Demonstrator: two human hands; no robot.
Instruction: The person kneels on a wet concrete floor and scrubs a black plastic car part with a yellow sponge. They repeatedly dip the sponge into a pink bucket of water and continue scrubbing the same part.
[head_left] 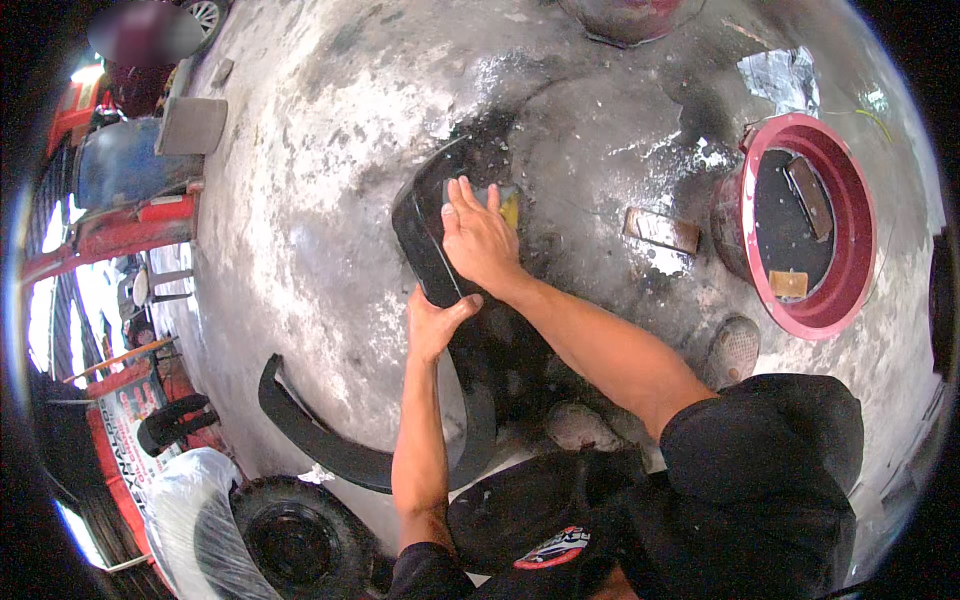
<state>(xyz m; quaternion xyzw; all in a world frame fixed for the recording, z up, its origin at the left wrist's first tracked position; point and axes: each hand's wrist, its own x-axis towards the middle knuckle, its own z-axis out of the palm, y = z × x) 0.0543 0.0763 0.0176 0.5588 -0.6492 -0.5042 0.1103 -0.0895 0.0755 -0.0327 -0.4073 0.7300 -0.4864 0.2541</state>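
A long black curved trim panel, with a wet-looking surface, lies before me. My left hand grips its near end, thumb on top and fingers partly hidden under the edge. Stretched flat on the upper face is my right hand, fingers forward. Beneath that palm a thin grey and yellow piece sticks out; its kind I cannot make out. Lower down, a curved black strip bends to the left. Whether it joins the panel is hidden behind my left arm.
At the right stands a red tub of dark liquid with a brown block and a tan block. Another block lies on the wet concrete floor. A tyre is at lower left, my shoe near the tub.
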